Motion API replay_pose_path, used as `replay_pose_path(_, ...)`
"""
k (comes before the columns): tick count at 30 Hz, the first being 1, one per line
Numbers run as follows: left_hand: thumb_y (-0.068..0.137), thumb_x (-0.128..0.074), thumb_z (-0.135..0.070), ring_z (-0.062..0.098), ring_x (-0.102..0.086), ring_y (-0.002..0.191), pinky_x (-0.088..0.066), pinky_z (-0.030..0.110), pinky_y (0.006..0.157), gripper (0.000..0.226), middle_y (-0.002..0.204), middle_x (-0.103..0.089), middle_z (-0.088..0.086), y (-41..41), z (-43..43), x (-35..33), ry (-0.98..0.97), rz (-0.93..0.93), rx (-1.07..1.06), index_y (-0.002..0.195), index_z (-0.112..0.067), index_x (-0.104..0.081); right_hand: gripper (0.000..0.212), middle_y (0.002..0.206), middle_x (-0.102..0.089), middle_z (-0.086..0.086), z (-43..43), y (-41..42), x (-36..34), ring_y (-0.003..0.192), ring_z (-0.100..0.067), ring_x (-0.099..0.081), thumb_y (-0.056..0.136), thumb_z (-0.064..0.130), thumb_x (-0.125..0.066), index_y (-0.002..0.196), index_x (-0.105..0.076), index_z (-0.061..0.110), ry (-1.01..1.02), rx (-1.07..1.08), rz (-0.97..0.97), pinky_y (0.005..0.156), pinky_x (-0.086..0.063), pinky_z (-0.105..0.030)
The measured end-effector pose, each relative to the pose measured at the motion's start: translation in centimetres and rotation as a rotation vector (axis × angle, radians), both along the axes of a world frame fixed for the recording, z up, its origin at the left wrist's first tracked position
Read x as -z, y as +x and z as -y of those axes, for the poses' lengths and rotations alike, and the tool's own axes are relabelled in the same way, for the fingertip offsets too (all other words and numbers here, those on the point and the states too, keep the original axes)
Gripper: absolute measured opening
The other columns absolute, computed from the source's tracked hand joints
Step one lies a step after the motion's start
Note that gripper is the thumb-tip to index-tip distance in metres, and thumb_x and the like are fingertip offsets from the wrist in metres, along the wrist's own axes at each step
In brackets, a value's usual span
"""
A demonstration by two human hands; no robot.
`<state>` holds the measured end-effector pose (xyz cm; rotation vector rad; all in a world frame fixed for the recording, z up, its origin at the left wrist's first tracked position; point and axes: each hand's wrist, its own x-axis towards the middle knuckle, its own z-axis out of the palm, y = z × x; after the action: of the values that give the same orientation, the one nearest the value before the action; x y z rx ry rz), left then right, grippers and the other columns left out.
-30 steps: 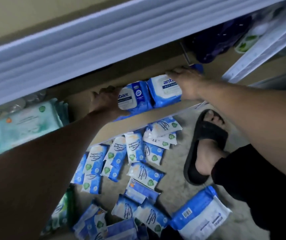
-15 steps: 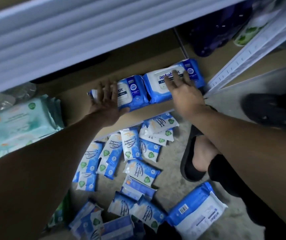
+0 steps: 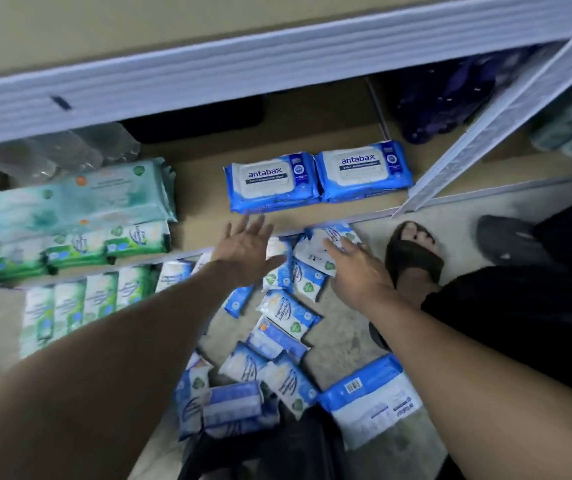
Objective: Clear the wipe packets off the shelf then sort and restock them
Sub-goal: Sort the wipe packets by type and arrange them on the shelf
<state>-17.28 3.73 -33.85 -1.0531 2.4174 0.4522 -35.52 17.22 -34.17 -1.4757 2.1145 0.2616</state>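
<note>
Two large blue antabax wipe packs, one on the left [image 3: 272, 181] and one on the right [image 3: 364, 171], lie side by side on the brown bottom shelf [image 3: 201, 220]. My left hand [image 3: 246, 251] hovers open in front of them, fingers spread, holding nothing. My right hand [image 3: 357, 271] is open too, over the small blue-and-white wipe packets [image 3: 288, 313] scattered on the floor below the shelf edge. Its fingertips are at or just over one packet [image 3: 315, 247]; I cannot tell whether they touch. Another large blue pack [image 3: 371, 396] lies on the floor at lower right.
Teal and green wipe packs [image 3: 73, 209] are stacked on the shelf at left, and green packets [image 3: 80, 299] stand in a row below them. A white shelf beam [image 3: 243, 71] runs overhead; a white upright [image 3: 506, 119] slants at right. A sandalled foot [image 3: 412, 258] stands beside the packets.
Both hands have let go of the two large blue packs and drawn back off the shelf. The packs stay side by side, and my right hand has dropped over the floor packets.
</note>
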Motion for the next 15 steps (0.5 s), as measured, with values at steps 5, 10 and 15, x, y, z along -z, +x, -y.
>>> replay_pose_path(5, 0.096, -0.046, -0.063, 0.028, -0.031, 0.145, -0.026, 0.044, 0.118, 0.072, 0.158, -0.036, 0.003, 3.9, -5.2, -1.2, 0.000, -0.076, -0.058, 0.151, -0.018, -0.035, 0.074, 0.164, -0.023, -0.008, -4.2, 3.0, -2.0, 0.141, -0.038, -0.032, 0.097, 0.016, -0.049, 0.160, -0.013, 0.029, 0.045, 0.006, 0.042, 0.109, -0.042, -0.045)
replay_pose_path(10, 0.094, -0.048, -0.063, 0.028, -0.041, 0.136, -0.036, 0.044, 0.109, 0.069, 0.149, -0.045, 0.003, 7.5, -9.6, -0.1, 0.033, -0.089, -0.114, 0.148, -0.022, -0.037, 0.077, 0.150, -0.044, -0.008, -8.9, 5.1, -1.2, 0.128, -0.034, -0.047, 0.093, 0.027, -0.059, 0.159, -0.021, 0.028, 0.035, 0.095, 0.092, 0.105, -0.045, -0.039)
replay_pose_path(15, 0.095, -0.044, -0.066, 0.027, -0.028, 0.146, -0.028, 0.045, 0.115, 0.078, 0.162, -0.028, 0.002, 9.0, -14.0, 2.3, 0.103, -0.091, -0.172, 0.156, -0.020, -0.026, 0.077, 0.141, -0.052, -0.008, -14.1, 6.6, 0.7, 0.128, -0.031, -0.050, 0.092, 0.035, -0.065, 0.158, -0.027, 0.024, 0.078, 0.285, 0.174, 0.101, -0.047, -0.038)
